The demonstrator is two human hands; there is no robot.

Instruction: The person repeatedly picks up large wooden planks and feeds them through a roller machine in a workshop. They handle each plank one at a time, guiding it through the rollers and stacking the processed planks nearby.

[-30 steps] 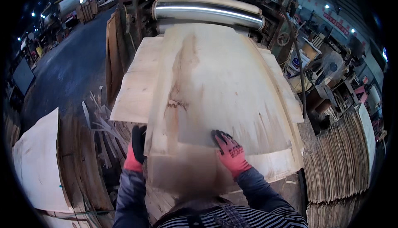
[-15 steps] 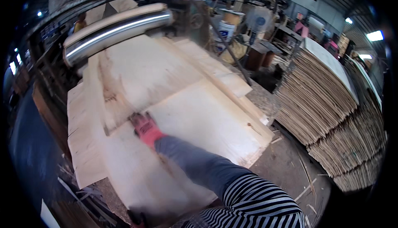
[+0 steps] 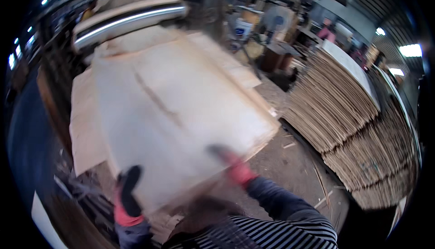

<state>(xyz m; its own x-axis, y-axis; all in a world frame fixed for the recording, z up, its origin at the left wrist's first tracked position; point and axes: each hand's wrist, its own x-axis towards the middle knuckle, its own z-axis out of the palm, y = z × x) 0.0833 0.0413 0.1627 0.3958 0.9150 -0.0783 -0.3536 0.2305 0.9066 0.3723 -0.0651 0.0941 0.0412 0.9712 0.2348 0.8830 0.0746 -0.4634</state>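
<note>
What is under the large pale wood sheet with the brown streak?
Under the wood sheet, other wood sheets show past its left and right edges. Whatever lies beneath its middle is covered.

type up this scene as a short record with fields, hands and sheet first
left hand: in a pink and black glove, at the sheet's near left corner; grip unclear
right hand: same kind of glove, fingers over the sheet's near edge; blurred, grip unclear
sheet: pale wood, dark streak near its middle, lying over other sheets
roller: shiny, beyond the sheet's far end
stack: many thin brown layers, to the right of the sheet
</note>
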